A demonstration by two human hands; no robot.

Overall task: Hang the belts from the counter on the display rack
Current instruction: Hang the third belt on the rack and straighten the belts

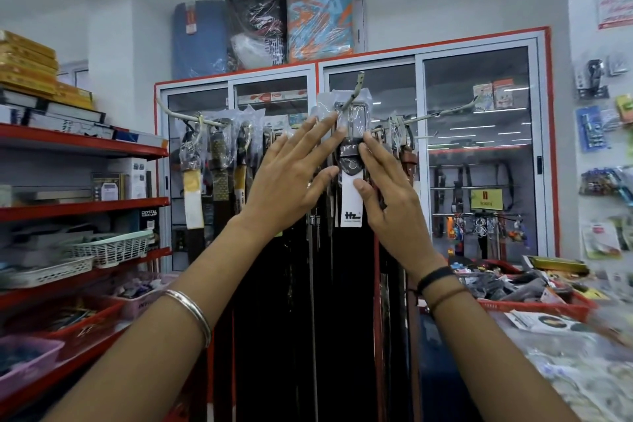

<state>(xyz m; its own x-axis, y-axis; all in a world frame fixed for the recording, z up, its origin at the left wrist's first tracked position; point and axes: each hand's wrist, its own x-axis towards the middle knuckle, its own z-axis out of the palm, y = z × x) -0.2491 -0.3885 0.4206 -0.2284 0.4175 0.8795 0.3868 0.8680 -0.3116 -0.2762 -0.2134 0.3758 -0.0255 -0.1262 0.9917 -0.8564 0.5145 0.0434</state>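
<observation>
A dark belt [350, 161] with a plastic-wrapped buckle and a white tag hangs on the front hook [356, 87] of the display rack. My left hand [291, 175] is open, fingers spread, its fingertips at the buckle's plastic wrap on the left. My right hand [387, 192] is on the belt's right side, thumb pressed on the white tag, fingers at the strap beside the buckle. Several other belts [219, 164] hang from the rack's side arms. More belts lie in a red tray [548, 307] on the counter at the right.
Red shelves [85, 147] with boxes and baskets stand on the left. A glass-door cabinet [479, 147] is behind the rack, with wrapped bundles on top. The counter [582, 370] at the right is covered with packets. Small packaged goods hang on the right wall.
</observation>
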